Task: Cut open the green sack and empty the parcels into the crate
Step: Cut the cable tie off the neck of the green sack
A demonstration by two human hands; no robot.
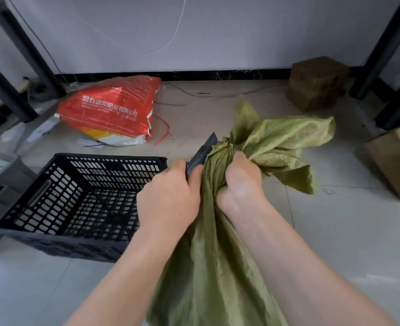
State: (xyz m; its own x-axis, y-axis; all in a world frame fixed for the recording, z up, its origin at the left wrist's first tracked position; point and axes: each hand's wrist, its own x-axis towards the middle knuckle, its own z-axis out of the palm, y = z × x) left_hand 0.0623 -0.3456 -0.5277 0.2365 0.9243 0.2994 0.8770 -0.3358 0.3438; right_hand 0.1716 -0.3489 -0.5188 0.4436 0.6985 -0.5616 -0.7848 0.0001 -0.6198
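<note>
While my right hand (240,182) squeezes the gathered neck of the crinkled green woven sack (217,243), my left hand (170,198) is wrapped around a dark flat-bladed knife (202,154) whose blade lies against the bunched fabric just beside that grip. My hands sit close together. Left of them, the black slotted plastic crate (53,198) stands on the pale tiled floor (349,231).

Two bare forearms are seen, ending in the left hand (169,198) and the right hand (241,184). No sleeves, gloves, rings or watch are worn on them.
</note>
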